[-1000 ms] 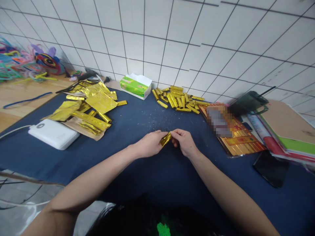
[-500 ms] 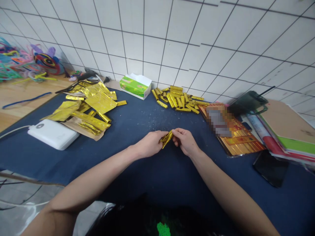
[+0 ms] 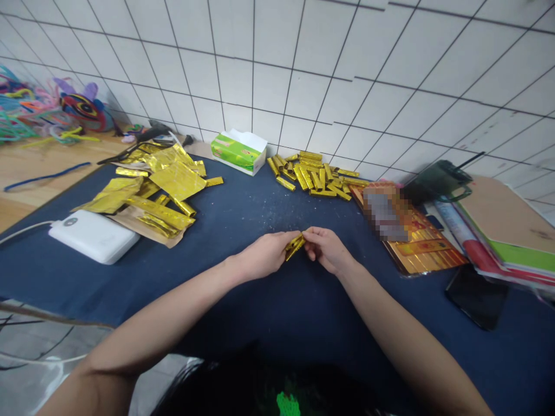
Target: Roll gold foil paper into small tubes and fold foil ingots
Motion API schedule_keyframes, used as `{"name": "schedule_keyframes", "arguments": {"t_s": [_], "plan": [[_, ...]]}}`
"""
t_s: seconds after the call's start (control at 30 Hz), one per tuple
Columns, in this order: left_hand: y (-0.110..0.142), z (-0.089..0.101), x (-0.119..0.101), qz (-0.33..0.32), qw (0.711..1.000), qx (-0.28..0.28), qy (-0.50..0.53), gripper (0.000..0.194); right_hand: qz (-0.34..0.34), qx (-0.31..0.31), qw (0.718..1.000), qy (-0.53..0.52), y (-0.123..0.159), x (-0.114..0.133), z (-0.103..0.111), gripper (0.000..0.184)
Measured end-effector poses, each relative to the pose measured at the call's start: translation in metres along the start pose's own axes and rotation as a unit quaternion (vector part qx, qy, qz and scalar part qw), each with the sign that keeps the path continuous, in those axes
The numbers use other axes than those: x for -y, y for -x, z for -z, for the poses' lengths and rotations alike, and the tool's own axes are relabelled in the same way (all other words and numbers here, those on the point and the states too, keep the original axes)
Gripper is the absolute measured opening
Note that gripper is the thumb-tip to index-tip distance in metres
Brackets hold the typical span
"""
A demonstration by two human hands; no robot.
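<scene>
Between my hands, above the dark blue tabletop (image 3: 277, 306), is a small piece of folded gold foil paper (image 3: 295, 247). My left hand (image 3: 269, 254) is closed on its left side, thumb along the top. Fingertips of my right hand (image 3: 324, 247) pinch its upper right end. Part of the paper is hidden by the fingers. Beyond the hands, near the wall, lies a pile of narrow folded gold strips (image 3: 314, 173). To the left are loose gold foil sheets (image 3: 177, 182) and several folded pieces on brownish paper.
A white power bank (image 3: 93, 236) with a cable lies left. A green tissue box (image 3: 239, 151) stands by the tiled wall. On the right are an orange-gold packet (image 3: 427, 248), a dark mug (image 3: 440, 182), stacked folders (image 3: 511, 222) and a black phone (image 3: 477, 296). Colourful pipe cleaners (image 3: 34, 112) sit far left.
My left hand has shifted slightly right along the gold paper, and less of the paper shows between the hands. My right hand keeps its pinch. The rest looks unchanged.
</scene>
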State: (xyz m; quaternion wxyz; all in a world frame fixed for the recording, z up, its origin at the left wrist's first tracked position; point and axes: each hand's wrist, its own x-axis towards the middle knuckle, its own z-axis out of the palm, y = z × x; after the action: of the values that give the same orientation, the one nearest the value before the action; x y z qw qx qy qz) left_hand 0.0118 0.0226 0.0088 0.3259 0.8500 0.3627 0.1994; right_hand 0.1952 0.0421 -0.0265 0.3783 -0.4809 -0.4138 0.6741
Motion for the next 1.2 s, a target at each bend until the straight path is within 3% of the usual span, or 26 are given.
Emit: {"name": "schedule_keyframes", "arguments": {"t_s": [0.3,0.7,1.0,1.2], "plan": [[0.003,0.000,0.003,-0.016,0.999,0.034,-0.007,0.053,-0.015,-0.010,0.999,-0.036,-0.001,-0.001,0.001,0.024],[0.003,-0.001,0.001,-0.012,0.999,0.032,-0.013,0.057,0.009,-0.052,0.998,-0.027,0.000,-0.002,-0.006,0.025],[0.001,-0.001,-0.003,-0.003,1.000,0.018,-0.025,0.038,0.061,-0.098,0.993,0.009,0.001,-0.012,-0.010,0.023],[0.001,-0.003,-0.004,0.007,1.000,-0.004,-0.004,0.037,0.080,-0.115,0.990,0.014,0.000,-0.017,-0.012,0.025]]}}
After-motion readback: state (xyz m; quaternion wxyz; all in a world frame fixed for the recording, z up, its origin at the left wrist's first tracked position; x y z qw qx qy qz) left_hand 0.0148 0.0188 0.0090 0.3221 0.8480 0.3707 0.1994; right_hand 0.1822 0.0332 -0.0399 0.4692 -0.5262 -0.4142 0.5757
